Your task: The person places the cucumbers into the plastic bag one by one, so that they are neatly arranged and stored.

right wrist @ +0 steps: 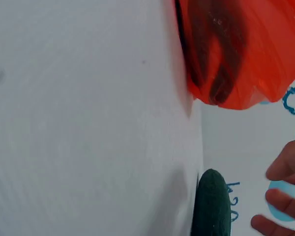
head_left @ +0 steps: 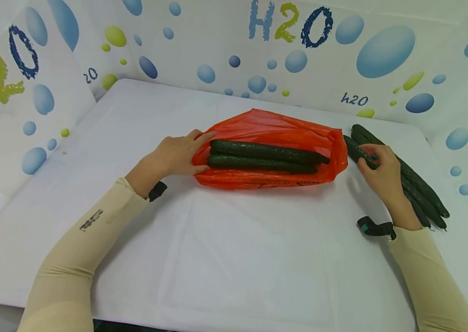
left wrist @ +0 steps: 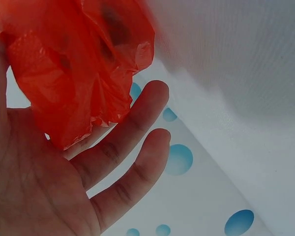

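From the head, a glossy red plastic bag (head_left: 254, 125) lies on white cloth (head_left: 254, 253), two cucumbers (head_left: 267, 150) inside, left hand (head_left: 176, 154) spread against it, right hand (head_left: 385, 177) beside loose cucumbers (head_left: 422, 189); left wrist, the bag looks crumpled; right wrist, parted fingers (right wrist: 287, 202) near a cucumber tip (right wrist: 212, 199).

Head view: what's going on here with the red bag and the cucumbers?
Two long dark-green cucumbers lie in a thin red plastic bag on a white-covered table; three more cucumbers lie outside, to its right. A person's left hand, spread open, touches the bag's left end. The right hand is at the outside cucumber nearest the bag, with no closed grip showing.
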`<state>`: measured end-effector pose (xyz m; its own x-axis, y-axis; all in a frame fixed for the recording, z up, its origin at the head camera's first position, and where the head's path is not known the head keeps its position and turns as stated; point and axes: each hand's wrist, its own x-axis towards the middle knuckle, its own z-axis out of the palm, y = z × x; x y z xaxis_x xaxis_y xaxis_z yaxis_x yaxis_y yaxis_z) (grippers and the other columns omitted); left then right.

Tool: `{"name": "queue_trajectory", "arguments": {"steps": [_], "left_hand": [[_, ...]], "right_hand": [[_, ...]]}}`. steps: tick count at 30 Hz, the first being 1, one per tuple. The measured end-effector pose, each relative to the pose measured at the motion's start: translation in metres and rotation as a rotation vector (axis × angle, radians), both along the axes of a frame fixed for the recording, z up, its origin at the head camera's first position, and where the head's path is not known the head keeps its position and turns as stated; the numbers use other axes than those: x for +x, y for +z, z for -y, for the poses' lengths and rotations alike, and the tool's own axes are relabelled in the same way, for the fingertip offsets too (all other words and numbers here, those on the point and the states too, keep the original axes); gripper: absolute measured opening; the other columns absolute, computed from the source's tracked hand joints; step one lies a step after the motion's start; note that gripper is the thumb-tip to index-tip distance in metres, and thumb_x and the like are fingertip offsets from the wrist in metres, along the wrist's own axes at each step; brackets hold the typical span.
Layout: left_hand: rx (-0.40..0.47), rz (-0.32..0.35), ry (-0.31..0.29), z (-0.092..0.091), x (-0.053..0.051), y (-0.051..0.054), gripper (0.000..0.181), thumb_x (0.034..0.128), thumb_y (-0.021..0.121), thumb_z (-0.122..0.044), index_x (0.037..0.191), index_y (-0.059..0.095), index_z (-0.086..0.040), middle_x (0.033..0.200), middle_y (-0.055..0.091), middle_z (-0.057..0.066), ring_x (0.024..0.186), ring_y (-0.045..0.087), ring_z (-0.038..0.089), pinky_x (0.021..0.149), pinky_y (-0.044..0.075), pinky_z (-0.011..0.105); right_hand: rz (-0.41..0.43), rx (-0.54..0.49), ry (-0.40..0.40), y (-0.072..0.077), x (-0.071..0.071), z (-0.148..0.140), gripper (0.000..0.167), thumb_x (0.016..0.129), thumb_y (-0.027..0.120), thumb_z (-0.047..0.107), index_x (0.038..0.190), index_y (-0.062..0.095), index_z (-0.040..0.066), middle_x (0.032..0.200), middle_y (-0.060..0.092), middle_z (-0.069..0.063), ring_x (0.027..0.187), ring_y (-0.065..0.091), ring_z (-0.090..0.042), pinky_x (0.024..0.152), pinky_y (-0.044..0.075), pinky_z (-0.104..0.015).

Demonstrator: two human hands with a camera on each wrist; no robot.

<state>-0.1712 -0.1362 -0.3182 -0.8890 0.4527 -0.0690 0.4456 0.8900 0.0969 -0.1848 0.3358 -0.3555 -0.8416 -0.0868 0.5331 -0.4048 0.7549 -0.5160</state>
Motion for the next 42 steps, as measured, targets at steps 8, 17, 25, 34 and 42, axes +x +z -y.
{"name": "queue_trajectory", "arguments": {"steps": [8, 17, 25, 34, 42], "left_hand": [[0.014, 0.005, 0.009, 0.004, 0.001, -0.002, 0.085, 0.0876, 0.068, -0.041, 0.154, 0.024, -0.014, 0.14, 0.043, 0.02, 0.06, 0.057, 0.021, 0.063, 0.056, 0.039], [0.036, 0.013, 0.007, 0.002, 0.002, -0.005, 0.085, 0.0876, 0.069, -0.041, 0.154, 0.023, -0.015, 0.141, 0.043, 0.019, 0.063, 0.06, 0.023, 0.066, 0.057, 0.041], [0.025, 0.014, 0.006, -0.001, 0.001, -0.006, 0.085, 0.087, 0.069, -0.042, 0.154, 0.024, -0.015, 0.14, 0.043, 0.019, 0.058, 0.057, 0.021, 0.065, 0.056, 0.04], [0.025, 0.005, -0.004, -0.004, -0.004, -0.001, 0.085, 0.0868, 0.07, -0.041, 0.154, 0.025, -0.014, 0.139, 0.044, 0.02, 0.062, 0.059, 0.022, 0.064, 0.056, 0.039], [0.014, -0.004, -0.004, 0.0, -0.002, 0.0, 0.085, 0.0868, 0.07, -0.041, 0.154, 0.025, -0.014, 0.139, 0.045, 0.019, 0.056, 0.056, 0.019, 0.059, 0.054, 0.036]], "right_hand": [[0.386, 0.163, -0.037, 0.007, -0.003, -0.017, 0.048, 0.092, 0.059, 0.008, 0.132, 0.043, -0.014, 0.126, 0.043, -0.039, 0.117, 0.039, -0.053, 0.097, 0.034, -0.068], [0.519, 0.264, -0.033, 0.018, 0.0, -0.031, 0.058, 0.089, 0.064, 0.01, 0.136, 0.037, -0.013, 0.127, 0.042, -0.041, 0.114, 0.041, -0.054, 0.095, 0.037, -0.07], [0.533, 0.279, -0.022, 0.02, 0.002, -0.034, 0.055, 0.088, 0.065, 0.009, 0.133, 0.04, -0.013, 0.123, 0.043, -0.04, 0.111, 0.042, -0.054, 0.092, 0.039, -0.069], [0.607, 0.221, 0.017, 0.023, 0.003, -0.033, 0.041, 0.095, 0.057, 0.009, 0.132, 0.046, -0.002, 0.129, 0.044, -0.039, 0.118, 0.043, -0.055, 0.093, 0.039, -0.069], [0.594, 0.233, 0.069, 0.022, 0.0, -0.034, 0.042, 0.094, 0.057, 0.003, 0.132, 0.042, -0.004, 0.133, 0.041, -0.04, 0.118, 0.042, -0.056, 0.096, 0.036, -0.07]]}}
